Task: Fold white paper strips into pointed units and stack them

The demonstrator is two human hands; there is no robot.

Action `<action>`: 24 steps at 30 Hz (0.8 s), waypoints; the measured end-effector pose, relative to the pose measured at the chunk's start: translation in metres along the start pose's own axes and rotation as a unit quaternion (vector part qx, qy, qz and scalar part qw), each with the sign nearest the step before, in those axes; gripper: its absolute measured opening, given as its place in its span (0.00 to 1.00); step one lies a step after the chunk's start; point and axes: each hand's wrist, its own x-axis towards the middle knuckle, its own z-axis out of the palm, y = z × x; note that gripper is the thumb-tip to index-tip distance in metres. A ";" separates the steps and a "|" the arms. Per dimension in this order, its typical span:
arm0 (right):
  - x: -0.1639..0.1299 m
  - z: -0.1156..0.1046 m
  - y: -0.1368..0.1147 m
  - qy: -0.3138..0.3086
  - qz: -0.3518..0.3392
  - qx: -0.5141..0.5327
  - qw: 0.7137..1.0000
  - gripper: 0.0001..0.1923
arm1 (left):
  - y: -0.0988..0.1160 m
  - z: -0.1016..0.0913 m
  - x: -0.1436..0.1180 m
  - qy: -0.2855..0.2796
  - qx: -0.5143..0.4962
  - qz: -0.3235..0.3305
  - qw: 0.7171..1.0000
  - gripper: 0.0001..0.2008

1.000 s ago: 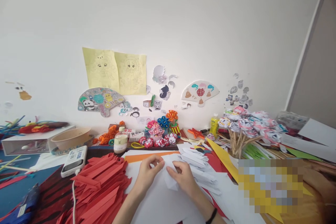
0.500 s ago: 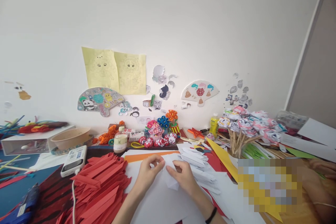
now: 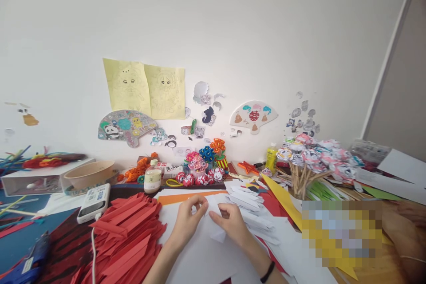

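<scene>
My left hand (image 3: 187, 222) and my right hand (image 3: 232, 224) both pinch a small folded piece of white paper (image 3: 215, 230) over a white sheet (image 3: 203, 257) on the table. The fingertips of the two hands nearly meet at the paper's top edge. A black band sits on my right wrist. Just right of my right hand lies a stack of folded white paper pieces (image 3: 248, 202). To the left of my left hand is a big heap of folded red paper strips (image 3: 128, 235).
A white device with a cable (image 3: 94, 202), a small bottle (image 3: 152, 178), a beige bowl (image 3: 89, 174) and paper flower balls (image 3: 199, 173) stand behind. Paper roses on sticks (image 3: 311, 159) stand at the right. Another person's arm (image 3: 404, 235) is at far right. A blue glue gun (image 3: 31, 259) lies lower left.
Both hands stay on the white paper with only slight finger movement. The person's arm at the far right has shifted a little.
</scene>
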 end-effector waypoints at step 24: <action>0.000 -0.001 0.003 -0.002 0.014 0.043 0.999 0.26 | 0.001 0.004 -0.002 0.000 0.017 0.033 0.999 0.11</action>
